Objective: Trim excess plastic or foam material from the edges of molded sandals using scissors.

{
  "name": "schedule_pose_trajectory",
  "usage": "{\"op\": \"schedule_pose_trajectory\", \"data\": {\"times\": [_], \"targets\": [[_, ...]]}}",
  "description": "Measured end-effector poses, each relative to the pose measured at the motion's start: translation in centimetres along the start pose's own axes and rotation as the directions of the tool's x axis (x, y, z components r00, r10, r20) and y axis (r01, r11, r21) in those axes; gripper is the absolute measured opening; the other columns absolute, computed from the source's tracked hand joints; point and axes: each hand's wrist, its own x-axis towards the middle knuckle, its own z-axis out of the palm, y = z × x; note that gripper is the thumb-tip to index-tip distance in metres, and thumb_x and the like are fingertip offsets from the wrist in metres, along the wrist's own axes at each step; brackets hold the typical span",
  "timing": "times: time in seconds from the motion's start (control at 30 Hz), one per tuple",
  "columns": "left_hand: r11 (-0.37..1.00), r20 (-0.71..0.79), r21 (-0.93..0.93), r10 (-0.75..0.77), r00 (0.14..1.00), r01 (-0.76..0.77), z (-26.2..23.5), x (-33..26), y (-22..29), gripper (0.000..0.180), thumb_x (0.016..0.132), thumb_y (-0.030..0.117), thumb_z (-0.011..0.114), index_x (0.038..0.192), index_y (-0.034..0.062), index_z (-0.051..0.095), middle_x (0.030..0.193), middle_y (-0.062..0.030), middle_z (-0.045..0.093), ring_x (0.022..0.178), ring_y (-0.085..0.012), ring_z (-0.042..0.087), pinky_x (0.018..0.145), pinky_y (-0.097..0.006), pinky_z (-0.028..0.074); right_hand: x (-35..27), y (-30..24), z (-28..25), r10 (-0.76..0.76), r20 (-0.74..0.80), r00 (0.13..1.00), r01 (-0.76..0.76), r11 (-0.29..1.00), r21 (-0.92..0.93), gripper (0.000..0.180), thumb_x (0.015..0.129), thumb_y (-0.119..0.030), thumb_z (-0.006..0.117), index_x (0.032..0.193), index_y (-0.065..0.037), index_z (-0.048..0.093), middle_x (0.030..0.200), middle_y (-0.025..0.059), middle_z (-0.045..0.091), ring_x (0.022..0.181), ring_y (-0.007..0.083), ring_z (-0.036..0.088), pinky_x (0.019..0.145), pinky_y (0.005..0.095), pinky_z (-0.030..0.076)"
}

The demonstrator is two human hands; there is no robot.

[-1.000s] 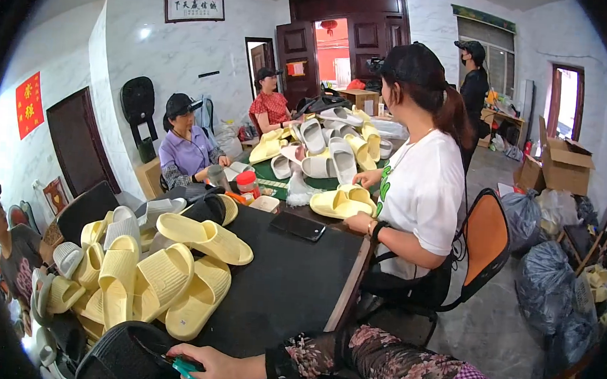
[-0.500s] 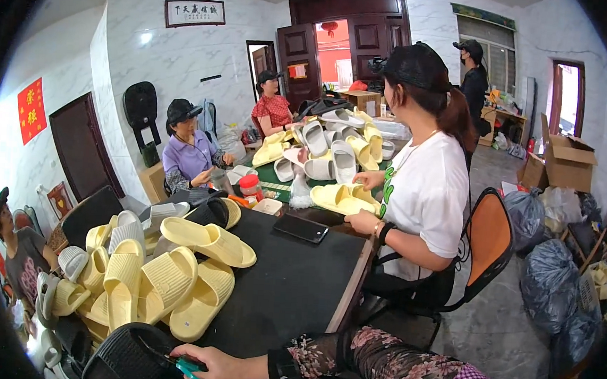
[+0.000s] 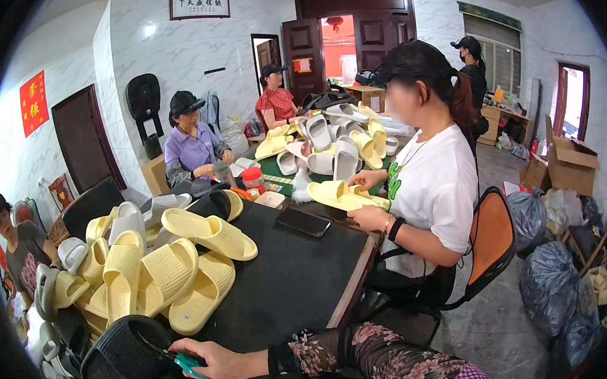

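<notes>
My right hand [image 3: 220, 360] reaches in from the lower right, its fingers closed round a small cutting tool with teal handles [image 3: 194, 365], like scissors or thread snips. Its dark tip touches or lies just over the opening of a black ribbed slipper [image 3: 116, 355] at the bottom edge. What holds that slipper from below is out of the picture, and my left hand does not show. Right behind it a pile of slippers begins, with a yellow slipper [image 3: 203, 294] and another yellow slipper [image 3: 123, 272] closest.
A black table [image 3: 287, 279] stretches ahead, bearing a phone [image 3: 303, 222] and a red-lidded jar [image 3: 253, 179]. At its right side a seated co-worker in a white shirt [image 3: 432, 190] handles a yellow slipper [image 3: 345, 195]. Beyond are a second slipper heap [image 3: 347, 157] and more people.
My view has shifted slightly. My right hand stays by the black slipper, which has tilted a little so more of its opening shows. The white-shirted co-worker's head has turned toward the left.
</notes>
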Motion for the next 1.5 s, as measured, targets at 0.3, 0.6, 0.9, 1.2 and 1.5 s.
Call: {"op": "schedule_pose_trajectory", "data": {"times": [0.3, 0.6, 0.9, 1.2, 1.5], "targets": [[0.996, 0.059, -0.092, -0.016, 0.998, 0.021, 0.6, 0.0, -0.3, 0.037, 0.09, 0.014, 0.055, 0.114, -0.0133, 0.049, 0.095, -0.0121, 0.061, 0.079, -0.0169, 0.053, 0.072, -0.027, 0.045, -0.8, -0.8, -0.9, 0.012, -0.008, 1.0, -0.012, 1.0, 0.005, 0.045, 0.081, -0.011, 0.063, 0.12, -0.001, 0.043, 0.099, 0.0119, 0.058, 0.089, 0.0165, 0.058, 0.08, 0.0303, 0.045], [0.99, 0.007, -0.138, -0.001, 1.0, 0.002, 0.7, 2.2, -5.9, 0.043, 0.083, 0.007, 0.056, 0.12, -0.0122, 0.044, 0.118, -0.0195, 0.054, 0.108, -0.0227, 0.052, 0.094, -0.031, 0.038, 0.4, -0.9, -0.3, -0.041, -0.031, 0.999, 0.035, 0.985, -0.168, 0.046, 0.081, -0.006, 0.065, 0.123, -0.005, 0.045, 0.097, 0.0046, 0.055, 0.085, 0.0059, 0.053, 0.076, 0.0231, 0.046], [0.954, 0.102, -0.28, -0.08, 0.992, 0.106, 0.6, 2.4, -5.5, 0.046, 0.081, 0.005, 0.059, 0.122, -0.0096, 0.044, 0.094, -0.0059, 0.058, 0.084, -0.0088, 0.053, 0.075, -0.022, 0.043, -0.4, -0.5, 0.3, 0.068, -0.066, 0.995, -0.066, 0.997, 0.025, 0.046, 0.081, 0.001, 0.06, 0.123, -0.001, 0.041, 0.085, 0.0029, 0.055, 0.075, 0.0054, 0.054, 0.067, 0.0206, 0.046], [0.871, 0.179, -0.466, -0.081, 0.981, 0.157, 2.1, 1.7, 0.5, 0.044, 0.082, -0.002, 0.052, 0.124, -0.0096, 0.042, 0.107, -0.0105, 0.058, 0.095, -0.0142, 0.056, 0.083, -0.026, 0.044, -0.4, -4.1, -1.2, 0.067, -0.152, 0.986, 0.001, 0.912, 0.41, 0.048, 0.082, 0.001, 0.06, 0.125, -0.003, 0.039, 0.088, 0.006, 0.055, 0.068, 0.007, 0.053, 0.055, 0.0177, 0.043], [0.941, 0.352, -0.224, 0.322, 0.879, -0.255, 13.1, 3.7, 4.0, 0.056, 0.077, 0.015, 0.062, 0.124, -0.0101, 0.042, 0.124, -0.0282, 0.048, 0.119, -0.0316, 0.046, 0.1, -0.034, 0.036, -2.0, -10.3, -5.0, 0.016, -0.393, 0.919, 0.238, 0.774, 0.587, 0.055, 0.077, -0.019, 0.07, 0.123, -0.005, 0.042, 0.078, 0.0093, 0.055, 0.05, 0.0103, 0.049, 0.041, 0.0177, 0.038]]}}
